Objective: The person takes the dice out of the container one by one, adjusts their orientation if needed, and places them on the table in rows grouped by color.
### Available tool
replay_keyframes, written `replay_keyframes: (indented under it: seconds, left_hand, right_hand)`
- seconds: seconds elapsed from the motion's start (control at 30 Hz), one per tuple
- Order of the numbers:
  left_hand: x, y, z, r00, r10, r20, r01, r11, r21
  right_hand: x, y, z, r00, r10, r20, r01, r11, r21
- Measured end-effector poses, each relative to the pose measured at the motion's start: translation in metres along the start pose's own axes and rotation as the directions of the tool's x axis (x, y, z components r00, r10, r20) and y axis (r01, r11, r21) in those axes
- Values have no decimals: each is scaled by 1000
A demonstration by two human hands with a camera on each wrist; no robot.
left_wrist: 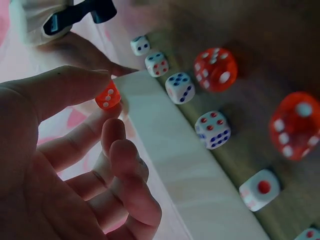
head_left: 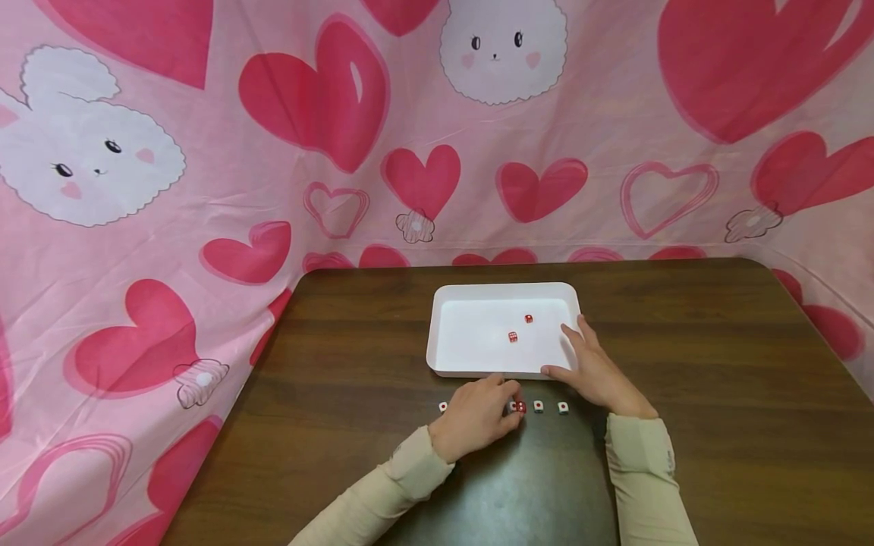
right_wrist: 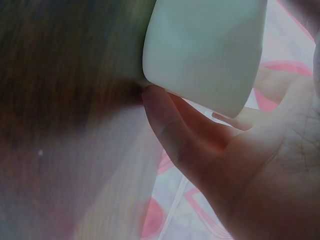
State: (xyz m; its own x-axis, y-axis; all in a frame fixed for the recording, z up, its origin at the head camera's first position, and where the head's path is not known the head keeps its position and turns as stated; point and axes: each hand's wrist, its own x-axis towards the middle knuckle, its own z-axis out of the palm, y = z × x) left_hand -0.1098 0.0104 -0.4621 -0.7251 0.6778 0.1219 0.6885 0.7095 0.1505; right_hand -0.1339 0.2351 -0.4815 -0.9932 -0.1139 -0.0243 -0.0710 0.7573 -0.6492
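Note:
My left hand (head_left: 474, 415) is over a row of small dice in front of the white tray (head_left: 437, 334). Its thumb and a fingertip pinch a red die (left_wrist: 107, 96), seen best in the left wrist view. Beside that red die in the head view is a white die (head_left: 513, 407); two more white dice, a nearer one (head_left: 538, 407) and an end one (head_left: 563, 408), stand to its right. The hand hides part of the row. My right hand (head_left: 601, 371) rests at the tray's near right corner, fingers spread along its side (right_wrist: 205, 55).
Two red dice, a farther one (head_left: 529, 318) and a nearer one (head_left: 513, 337), lie inside the tray. At the row's left end sits a white die (head_left: 443, 407). The dark wooden table (head_left: 737, 394) meets a pink heart-print cloth (head_left: 471, 129) behind and at both sides.

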Motion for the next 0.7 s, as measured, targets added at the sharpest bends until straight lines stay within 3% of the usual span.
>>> replay_keyframes:
  seconds: [0.17,0.7]
  left_hand:
    - [-5,1,1,1000,5,19,-5,1000,4]
    - [-13,-1,14,999,26,-31,-25,999,25]
  right_hand:
    - [0,0,1,1000,1,0,-1,1000,-3]
    - [0,1,3,1000,-1,-11,1,1000,-10]
